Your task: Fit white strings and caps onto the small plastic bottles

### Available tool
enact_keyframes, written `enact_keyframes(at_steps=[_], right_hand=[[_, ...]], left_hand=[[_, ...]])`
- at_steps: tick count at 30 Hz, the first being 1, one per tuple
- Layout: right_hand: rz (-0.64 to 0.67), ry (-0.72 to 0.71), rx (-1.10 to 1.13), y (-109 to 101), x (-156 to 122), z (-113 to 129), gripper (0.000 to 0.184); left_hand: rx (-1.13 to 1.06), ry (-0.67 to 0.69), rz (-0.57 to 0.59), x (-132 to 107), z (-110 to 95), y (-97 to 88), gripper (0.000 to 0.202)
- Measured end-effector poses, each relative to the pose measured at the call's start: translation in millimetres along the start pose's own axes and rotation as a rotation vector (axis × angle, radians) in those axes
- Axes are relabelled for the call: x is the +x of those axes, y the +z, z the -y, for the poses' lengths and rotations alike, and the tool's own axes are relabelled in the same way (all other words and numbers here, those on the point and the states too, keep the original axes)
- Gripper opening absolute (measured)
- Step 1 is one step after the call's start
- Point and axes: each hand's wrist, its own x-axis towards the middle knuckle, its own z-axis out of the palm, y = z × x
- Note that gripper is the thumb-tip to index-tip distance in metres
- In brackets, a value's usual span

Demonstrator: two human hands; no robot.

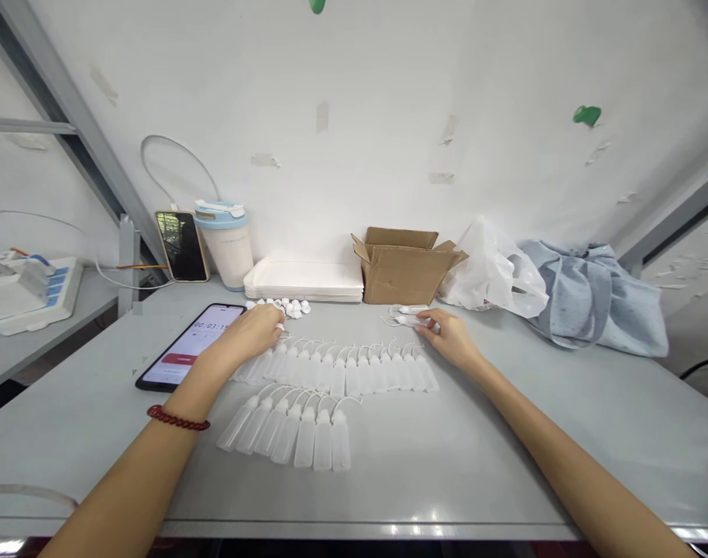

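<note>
Both hands reach to the far side of two rows of small squeeze bottles on a grey table (505, 457)

At centre left the left hand (252, 333) curls its fingers together just below a pile of white caps (293, 308); whether it pinches a cap cannot be told. Right of centre the right hand (451, 337) touches the loose bottles (409, 311) with its fingertips, its grip unclear. The long row (354, 372) lies between the hands, the short row (299, 430) below it. A lit phone (180, 353) lies left, a cardboard box (400, 271) sits behind

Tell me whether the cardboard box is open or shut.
Open: the cardboard box has its top flaps folded outward.
</note>
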Motion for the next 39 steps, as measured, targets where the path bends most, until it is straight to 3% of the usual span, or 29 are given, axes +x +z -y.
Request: enact_keyframes(at_steps=[13,19,21,25,27,31,39], right_hand=[[-0.043,0.095,-0.006,5,2,-2,0.021],[-0.067,0.171,-0.024,-15,2,13,0.019],[0.03,0.163,0.0,-30,-1,23,0.014],[0.561,0.184,0.104,-62,-11,49,0.033],[0.691,0.194,0.094,-71,-15,59,0.035],[0.797,0.212,0.028,-73,-16,67,0.033],[0.807,0.287,0.028,-62,-12,59,0.029]], left_hand=[[0.006,-0.026,0.007,-2,-1,0.1,0.019],[-0.003,-0.068,-0.048,-3,-4,-2.6,0.022],[-0.034,-0.079,-0.082,-3,-5,-3.2,0.024],[-0.107,-0.044,-0.14,-4,-9,-3.1,0.024],[-0.126,-0.021,-0.143,-5,-12,-2.8,0.023],[-0.159,0.002,-0.157,-6,-17,-2.1,0.023],[-0.395,0.015,-0.21,-10,-40,-13.4,0.025]])
